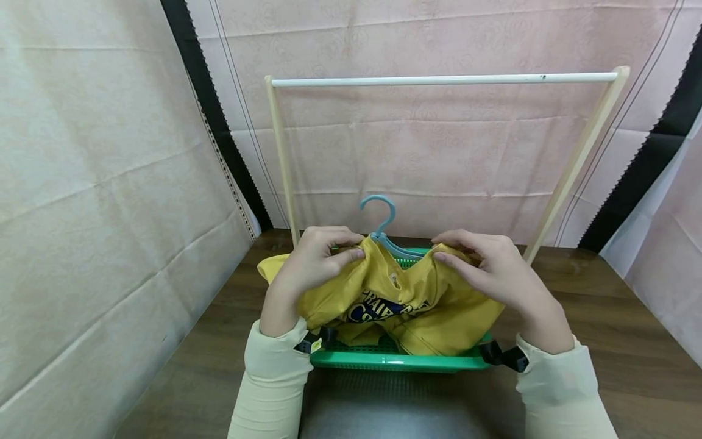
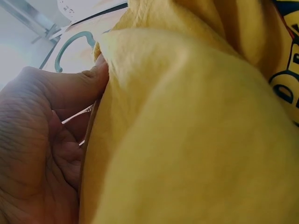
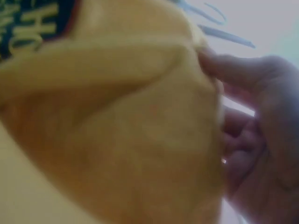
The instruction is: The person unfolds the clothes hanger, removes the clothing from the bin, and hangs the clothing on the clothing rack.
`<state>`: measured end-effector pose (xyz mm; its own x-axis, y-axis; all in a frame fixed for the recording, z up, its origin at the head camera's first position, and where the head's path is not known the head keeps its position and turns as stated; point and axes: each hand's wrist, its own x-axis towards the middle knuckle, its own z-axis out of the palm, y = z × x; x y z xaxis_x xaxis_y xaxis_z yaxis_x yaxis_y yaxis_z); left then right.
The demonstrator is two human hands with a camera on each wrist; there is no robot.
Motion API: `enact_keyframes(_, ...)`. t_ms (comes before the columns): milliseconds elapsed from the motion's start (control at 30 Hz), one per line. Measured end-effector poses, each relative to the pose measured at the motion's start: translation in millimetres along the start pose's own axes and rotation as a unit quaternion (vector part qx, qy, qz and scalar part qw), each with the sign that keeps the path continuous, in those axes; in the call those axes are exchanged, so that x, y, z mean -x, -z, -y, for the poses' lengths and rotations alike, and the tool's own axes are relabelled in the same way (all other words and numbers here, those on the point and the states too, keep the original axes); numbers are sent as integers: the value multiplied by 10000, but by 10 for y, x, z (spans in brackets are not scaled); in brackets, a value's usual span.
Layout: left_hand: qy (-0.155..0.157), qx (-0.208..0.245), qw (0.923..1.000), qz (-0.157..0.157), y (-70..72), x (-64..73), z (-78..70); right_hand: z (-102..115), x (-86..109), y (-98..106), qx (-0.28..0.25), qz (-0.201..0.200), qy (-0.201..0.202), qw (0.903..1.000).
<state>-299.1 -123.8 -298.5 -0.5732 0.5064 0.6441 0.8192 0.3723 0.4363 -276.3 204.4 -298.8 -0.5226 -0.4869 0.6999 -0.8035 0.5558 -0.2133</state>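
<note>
A yellow T-shirt (image 1: 439, 323) with dark blue lettering is held up by its shoulders above a green basket (image 1: 400, 362). My left hand (image 1: 315, 262) pinches one shoulder near the collar; in the left wrist view the thumb (image 2: 88, 84) presses on the yellow cloth. My right hand (image 1: 490, 268) pinches the other shoulder, and the right wrist view shows its thumb and fingers at the fabric edge. Behind the collar is a blue hanger (image 1: 384, 235), its hook pointing up and one arm showing in the neckline; the shirt hides the rest.
A clothes rack with a white top bar (image 1: 444, 80) and cream posts (image 1: 576, 164) stands behind the basket. All of this is on a dark brown wooden table (image 1: 208, 372). Pale fabric walls (image 1: 120, 201) enclose the table at the back and sides.
</note>
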Motion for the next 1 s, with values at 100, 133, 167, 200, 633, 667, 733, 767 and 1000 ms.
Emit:
enact_keyframes(100, -33, -1, 10000, -46, 15, 1, 9, -35, 35, 106, -352, 260, -132, 9990)
enact_keyframes(133, -34, 10, 10000, -62, 21, 3, 12, -45, 50, 141, -415, 351, -199, 9983)
enact_keyframes(167, -38, 28, 10000, -76, 26, 6, 14, -55, 69, 175, -436, 448, -290, 9976)
enact_keyframes(200, -44, 49, 9999, -91, 31, 8, 16, -66, 91, 207, -428, 560, -410, 9967)
enact_keyframes(633, -52, 24, 9999, -112, 29, 14, 28, -158, 168, 252, -527, 1202, -801, 9881)
enact_keyframes(667, -49, 21, 9999, -115, 28, 15, 25, -158, 165, 247, -539, 1192, -742, 9886)
enact_keyframes(733, -44, 22, 9999, -123, 24, 14, 19, -161, 164, 238, -508, 1131, -627, 9903)
enact_keyframes(767, -39, 28, 9999, -126, 25, 13, 13, -161, 164, 236, -485, 1092, -574, 9912)
enact_keyframes(1000, -18, -11, 9998, -174, 32, 9, -17, -162, 162, 212, -429, 788, -354, 9953)
